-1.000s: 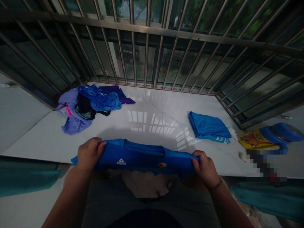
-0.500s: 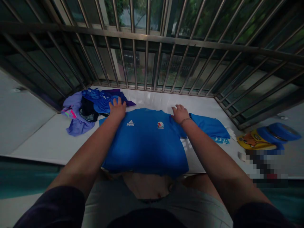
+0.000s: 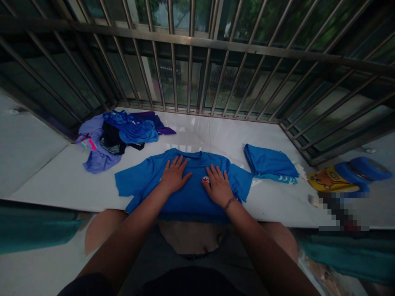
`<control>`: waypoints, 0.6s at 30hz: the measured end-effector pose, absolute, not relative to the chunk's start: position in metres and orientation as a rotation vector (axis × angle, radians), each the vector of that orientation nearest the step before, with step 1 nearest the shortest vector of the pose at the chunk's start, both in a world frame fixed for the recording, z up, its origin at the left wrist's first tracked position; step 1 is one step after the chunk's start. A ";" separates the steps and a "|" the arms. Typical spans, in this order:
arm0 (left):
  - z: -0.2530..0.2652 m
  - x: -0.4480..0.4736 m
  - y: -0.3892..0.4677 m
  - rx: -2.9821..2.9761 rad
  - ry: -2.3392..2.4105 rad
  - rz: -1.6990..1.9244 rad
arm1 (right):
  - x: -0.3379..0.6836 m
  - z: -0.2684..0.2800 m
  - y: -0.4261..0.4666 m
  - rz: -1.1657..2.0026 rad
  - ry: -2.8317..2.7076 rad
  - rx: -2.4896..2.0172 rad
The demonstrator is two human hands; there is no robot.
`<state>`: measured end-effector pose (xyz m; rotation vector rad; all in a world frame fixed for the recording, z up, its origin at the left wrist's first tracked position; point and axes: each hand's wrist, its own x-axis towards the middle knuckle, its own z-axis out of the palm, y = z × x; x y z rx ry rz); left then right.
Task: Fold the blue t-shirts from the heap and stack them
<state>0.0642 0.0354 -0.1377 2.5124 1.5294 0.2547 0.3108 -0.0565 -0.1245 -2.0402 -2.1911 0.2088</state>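
Observation:
A blue T-shirt lies spread on the white ledge in front of me, its collar towards the window and its sleeves out to both sides. My left hand rests flat on the left of its chest, fingers spread. On the other side of the chest lies my right hand, palm down with fingers apart, partly beside a small round red and white badge. The lower hem hangs over the ledge's front edge near my lap. Neither hand grips the cloth.
To the left is a heap of purple, black and blue clothes. Folded blue clothing lies at the right. Beyond it a yellow and blue container rests near the wall. Metal bars close off the window behind the white ledge.
Both hands have moved from the shirt's shoulders inward and down onto its chest. The shirt now lies flatter, with its collar and both sleeves showing.

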 end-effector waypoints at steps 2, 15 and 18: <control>-0.135 0.064 0.038 2.513 1.521 0.262 | 0.319 -0.123 -0.054 0.206 -2.184 -2.054; -0.138 -0.013 0.058 2.327 1.824 0.556 | 0.404 -0.132 -0.033 0.161 -2.057 -2.325; -0.138 -0.053 0.062 2.220 1.944 0.621 | 0.415 -0.133 -0.034 0.133 -2.039 -2.370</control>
